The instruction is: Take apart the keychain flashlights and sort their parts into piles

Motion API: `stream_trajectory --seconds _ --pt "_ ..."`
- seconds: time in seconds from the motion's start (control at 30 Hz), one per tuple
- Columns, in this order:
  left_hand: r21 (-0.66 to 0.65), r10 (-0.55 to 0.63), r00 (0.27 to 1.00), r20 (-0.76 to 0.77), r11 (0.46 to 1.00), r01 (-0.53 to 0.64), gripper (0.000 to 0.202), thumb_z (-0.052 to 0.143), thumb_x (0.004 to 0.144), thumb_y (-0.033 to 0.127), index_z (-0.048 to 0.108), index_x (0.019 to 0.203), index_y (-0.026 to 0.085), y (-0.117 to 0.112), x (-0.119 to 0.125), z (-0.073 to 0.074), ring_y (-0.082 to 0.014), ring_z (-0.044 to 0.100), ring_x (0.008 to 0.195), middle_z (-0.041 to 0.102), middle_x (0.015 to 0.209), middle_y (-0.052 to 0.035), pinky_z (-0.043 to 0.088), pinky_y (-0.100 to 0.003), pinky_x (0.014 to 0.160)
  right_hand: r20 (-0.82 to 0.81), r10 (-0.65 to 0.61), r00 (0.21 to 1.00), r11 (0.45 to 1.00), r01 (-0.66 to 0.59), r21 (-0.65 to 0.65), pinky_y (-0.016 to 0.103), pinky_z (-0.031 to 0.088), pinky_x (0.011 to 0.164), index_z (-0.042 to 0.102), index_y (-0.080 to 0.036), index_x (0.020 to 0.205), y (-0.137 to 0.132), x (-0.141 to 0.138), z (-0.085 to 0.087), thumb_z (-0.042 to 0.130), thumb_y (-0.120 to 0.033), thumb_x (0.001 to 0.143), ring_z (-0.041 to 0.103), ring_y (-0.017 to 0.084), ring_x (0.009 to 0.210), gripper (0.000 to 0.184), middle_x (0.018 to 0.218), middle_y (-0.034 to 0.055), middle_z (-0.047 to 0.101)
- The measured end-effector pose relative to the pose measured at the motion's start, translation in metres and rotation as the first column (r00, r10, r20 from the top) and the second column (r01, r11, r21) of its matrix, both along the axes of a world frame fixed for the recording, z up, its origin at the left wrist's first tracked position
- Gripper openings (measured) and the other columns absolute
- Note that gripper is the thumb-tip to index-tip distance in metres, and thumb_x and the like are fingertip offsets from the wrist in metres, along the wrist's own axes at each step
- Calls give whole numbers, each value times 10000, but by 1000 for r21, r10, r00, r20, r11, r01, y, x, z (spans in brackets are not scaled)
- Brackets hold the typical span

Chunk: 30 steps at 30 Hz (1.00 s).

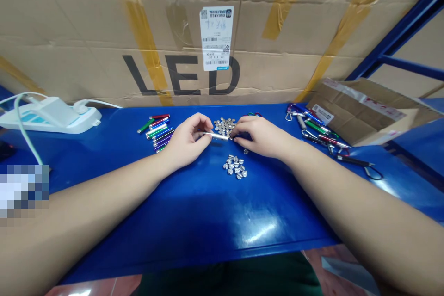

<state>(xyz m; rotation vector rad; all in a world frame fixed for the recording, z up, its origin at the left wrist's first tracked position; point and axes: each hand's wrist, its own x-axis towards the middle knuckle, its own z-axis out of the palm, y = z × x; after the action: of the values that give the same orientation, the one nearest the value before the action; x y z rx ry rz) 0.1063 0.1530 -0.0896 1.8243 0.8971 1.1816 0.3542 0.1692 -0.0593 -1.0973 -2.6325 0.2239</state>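
My left hand is closed in a pinch on a slim silver metal tube, which lies almost level and points to the right. At the tube's right end, my right hand has its thumb and fingers pinched together. Whatever they hold there is too small to make out. Just behind the tube lies a pile of button cells. Nearer to me, a group of small silver metal caps is scattered on the blue table.
Several coloured metal tubes lie left of my left hand. Penlights with clips and cords are heaped at the right, beside an open cardboard box. A white power strip sits far left. A large carton stands behind the table.
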Motion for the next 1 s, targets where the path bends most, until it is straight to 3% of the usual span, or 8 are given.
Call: stream_trajectory --seconds 0.1,0.27,0.4,0.57,0.73,0.83,0.93,1.0 --pt "-41 -40 999 -33 998 39 151 691 781 152 606 900 187 -2 0 3 -120 550 775 551 845 14 503 -269 747 -70 -61 996 997 57 -58 333 499 794 765 -158 948 -4 8 12 634 -199 940 653 200 821 138 929 84 714" --pt "-28 -19 997 -76 999 17 94 697 773 148 638 839 180 -3 -1 4 -110 523 712 553 776 17 479 -261 702 5 -122 993 907 113 -405 289 477 662 718 -190 903 -18 16 31 726 -231 855 641 157 676 63 779 10 720" --pt "-33 9 998 -67 999 -12 75 703 780 168 649 830 181 -1 -2 1 -115 527 712 585 795 3 490 -269 703 74 -101 992 878 123 -463 279 496 696 714 -185 848 -23 7 30 672 -92 820 665 156 729 106 817 13 739" --pt "-3 54 998 -25 999 -54 105 710 761 187 635 834 182 0 -1 3 -131 563 784 591 855 -3 512 -278 740 -9 -19 1000 857 12 -515 274 512 709 732 -177 899 -25 1 24 628 -91 837 681 158 753 148 843 17 752" --pt "60 146 989 31 987 -148 190 709 714 145 600 862 194 8 -6 28 -144 616 799 639 864 -11 524 -279 733 -13 -25 1000 876 16 -482 284 516 737 739 -179 968 -20 9 23 613 -106 832 684 169 793 199 911 28 762" --pt "-71 195 979 63 979 -190 319 719 740 178 556 1009 223 17 -17 48 -159 652 762 708 867 -21 522 -293 695 12 -51 999 879 51 -474 287 512 728 730 -179 998 -15 12 22 615 -134 843 677 175 799 198 918 37 755" --pt "-256 111 974 -196 953 -160 387 774 754 270 574 1084 239 23 -35 70 -204 690 748 739 829 -39 524 -328 665 10 -36 999 887 36 -460 293 508 714 725 -185 1008 -13 12 20 609 -153 852 674 180 792 197 919 41 753" --pt "-286 11 902 -431 947 -148 345 799 725 313 633 1019 242 23 -48 86 -230 703 750 758 854 -58 518 -352 650 8 -32 999 896 33 -443 297 506 705 723 -190 1008 -14 12 19 605 -158 856 672 182 777 195 905 38 754"
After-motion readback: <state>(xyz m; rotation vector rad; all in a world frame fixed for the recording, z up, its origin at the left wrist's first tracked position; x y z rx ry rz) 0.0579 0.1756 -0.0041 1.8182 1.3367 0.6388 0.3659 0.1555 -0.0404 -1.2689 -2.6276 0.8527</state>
